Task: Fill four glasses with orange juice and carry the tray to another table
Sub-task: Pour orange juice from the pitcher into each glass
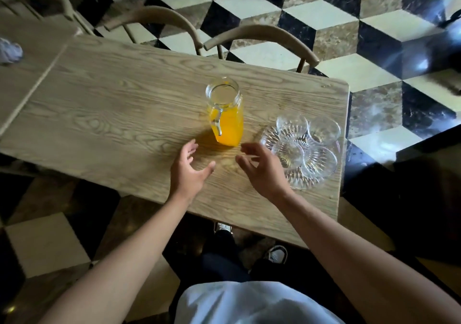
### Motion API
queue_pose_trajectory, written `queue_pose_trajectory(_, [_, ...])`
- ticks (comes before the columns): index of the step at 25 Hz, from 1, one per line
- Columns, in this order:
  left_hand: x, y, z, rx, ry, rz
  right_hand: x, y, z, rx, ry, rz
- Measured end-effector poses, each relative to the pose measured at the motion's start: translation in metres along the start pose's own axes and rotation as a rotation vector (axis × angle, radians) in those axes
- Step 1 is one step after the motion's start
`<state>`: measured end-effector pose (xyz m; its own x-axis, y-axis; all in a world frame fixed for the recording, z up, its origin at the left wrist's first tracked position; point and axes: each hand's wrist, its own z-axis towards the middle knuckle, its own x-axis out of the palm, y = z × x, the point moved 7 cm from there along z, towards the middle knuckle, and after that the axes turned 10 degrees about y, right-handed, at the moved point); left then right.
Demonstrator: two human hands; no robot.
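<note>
One head-worn view only, looking steeply down and forward from standing height over the near edge of the wooden table. Wide angle, close in: both forearms enter from the bottom, checkered floor fills the far side.

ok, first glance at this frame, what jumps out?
The glass jug of bright orange juice, standing upright mid-table, is the one strong colour. Right of it, near the table's end, four empty cut-glass tumblers cluster on a clear glass tray. Both hands, left hand and right hand, hover open just short of the jug, holding nothing.
</note>
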<state>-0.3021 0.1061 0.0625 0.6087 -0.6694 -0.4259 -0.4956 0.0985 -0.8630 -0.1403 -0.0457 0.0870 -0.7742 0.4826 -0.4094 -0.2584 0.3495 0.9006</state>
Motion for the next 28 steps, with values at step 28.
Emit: queue_pose_trajectory(28, [0.042, -0.044, 0.189, 0.432, 0.801, 0.415, 0.042, 0.041, 0.051, -0.003, -0.288, 0.446])
